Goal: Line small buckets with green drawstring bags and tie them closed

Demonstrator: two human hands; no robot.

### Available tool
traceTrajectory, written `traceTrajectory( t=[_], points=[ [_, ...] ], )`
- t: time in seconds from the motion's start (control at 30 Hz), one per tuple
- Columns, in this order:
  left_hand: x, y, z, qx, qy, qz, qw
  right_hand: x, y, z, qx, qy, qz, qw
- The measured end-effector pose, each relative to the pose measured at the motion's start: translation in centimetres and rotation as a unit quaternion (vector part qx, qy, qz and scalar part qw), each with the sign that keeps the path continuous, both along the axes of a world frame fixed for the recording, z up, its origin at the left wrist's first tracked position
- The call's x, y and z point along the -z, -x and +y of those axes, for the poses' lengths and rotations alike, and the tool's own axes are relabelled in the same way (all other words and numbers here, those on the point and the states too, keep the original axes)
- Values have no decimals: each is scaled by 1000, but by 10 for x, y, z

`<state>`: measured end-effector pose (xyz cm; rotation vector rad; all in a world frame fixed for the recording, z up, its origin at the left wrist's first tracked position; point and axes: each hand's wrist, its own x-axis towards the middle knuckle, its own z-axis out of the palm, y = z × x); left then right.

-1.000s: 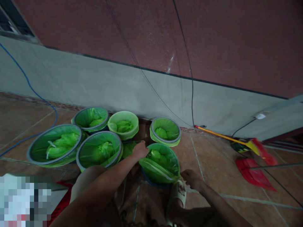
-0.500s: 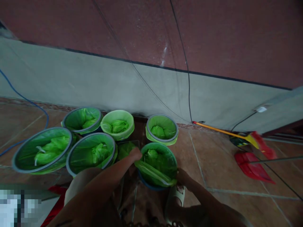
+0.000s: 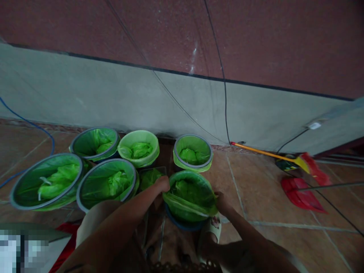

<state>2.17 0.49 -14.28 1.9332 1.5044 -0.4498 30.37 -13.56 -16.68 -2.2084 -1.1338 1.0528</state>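
A blue bin [image 3: 182, 223] lined with a green plastic bag [image 3: 190, 193] stands on the tiled floor right in front of me. My left hand [image 3: 162, 184] is closed on the bag's edge at the bin's left rim. At the right rim my right hand [image 3: 222, 203] grips the bag's edge too. The bag is folded out over the bin's rim between both hands. Below the bin my foot in a pale sandal [image 3: 209, 231] shows.
Several more bins with green liners [image 3: 106, 184] [image 3: 45, 185] [image 3: 95, 142] [image 3: 138, 148] [image 3: 193, 153] stand by the grey wall base. A red broom with an orange handle [image 3: 301, 167] and a red dustpan [image 3: 301, 191] lie at right. A blue cable [image 3: 42, 131] and black wires [image 3: 226, 113] run along the wall.
My right hand has moved up from the floor side to the bin's right rim and taken the bag's edge. The bag now covers more of the rim. The view shifted slightly.
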Motion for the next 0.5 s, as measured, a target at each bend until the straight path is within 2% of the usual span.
traceTrajectory(
  t=[0.13,0.23,0.33,0.43,0.5],
  points=[
    [-14,-1,4,-23,-34,11,999,-20,0,9,46,-16,-69,996],
    [-27,-5,5,-32,-59,-12,998,-35,9,13,49,-71,25,996],
    [-36,-10,3,-17,-72,-79,994,-49,20,14,66,-110,163,978],
    [-40,-12,0,13,-54,-134,989,-61,29,15,103,-114,185,971],
    [-39,-12,-2,8,-43,-128,991,-64,31,15,118,-89,184,972]
  ],
)
